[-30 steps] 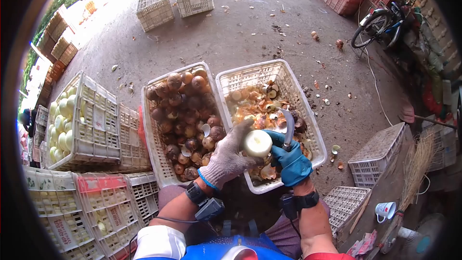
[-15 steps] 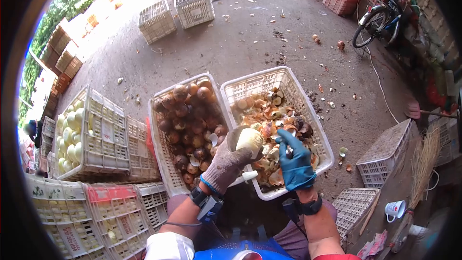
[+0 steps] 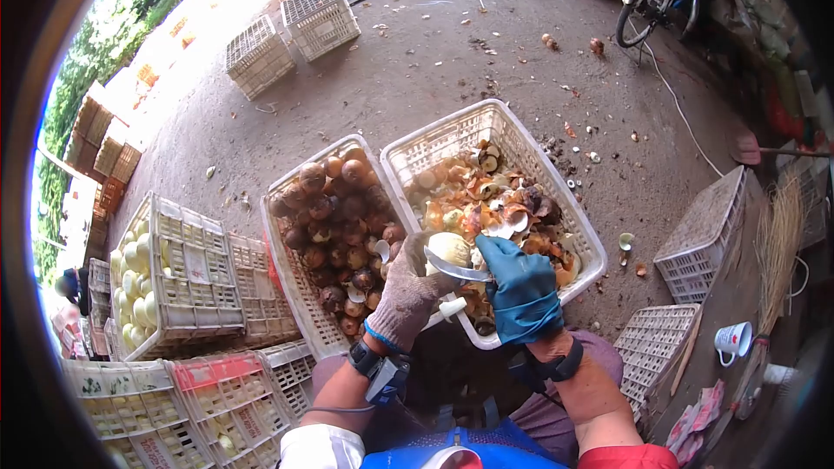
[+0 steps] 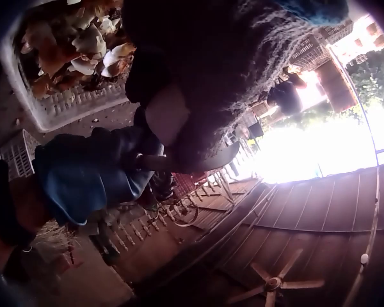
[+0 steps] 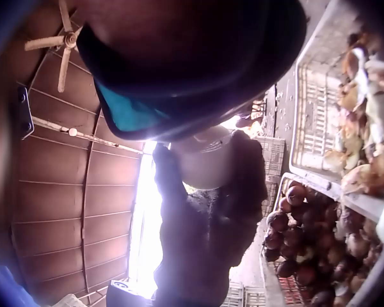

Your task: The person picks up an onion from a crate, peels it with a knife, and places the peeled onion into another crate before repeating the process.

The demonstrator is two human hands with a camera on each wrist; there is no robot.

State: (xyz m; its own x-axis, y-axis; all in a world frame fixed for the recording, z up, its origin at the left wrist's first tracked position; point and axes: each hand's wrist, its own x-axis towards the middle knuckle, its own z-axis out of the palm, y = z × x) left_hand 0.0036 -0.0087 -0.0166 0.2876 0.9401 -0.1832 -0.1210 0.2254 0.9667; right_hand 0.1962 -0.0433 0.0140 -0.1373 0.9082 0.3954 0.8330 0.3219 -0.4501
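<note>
"So, what does the head view give you?"

"The left hand (image 3: 407,297), in a knitted glove, has its fingers curled round a pale peeled onion (image 3: 451,246). The right hand (image 3: 524,293), in a blue glove, grips a curved knife (image 3: 462,273), its blade across the near side of the onion."

"And where is that onion?"

"Above the near end of the crate of peelings (image 3: 553,156), which stands beside the crate of brown onions (image 3: 274,234)."

"Does the left wrist view add anything?"

"Yes, the blade from another side, the blue glove round its handle, and a ceiling fan (image 4: 274,283) the head view lacks."

"The right wrist view?"

"The onion shows within the dark knitted glove, but I can't make out the knife or the right hand's fingers."
</note>
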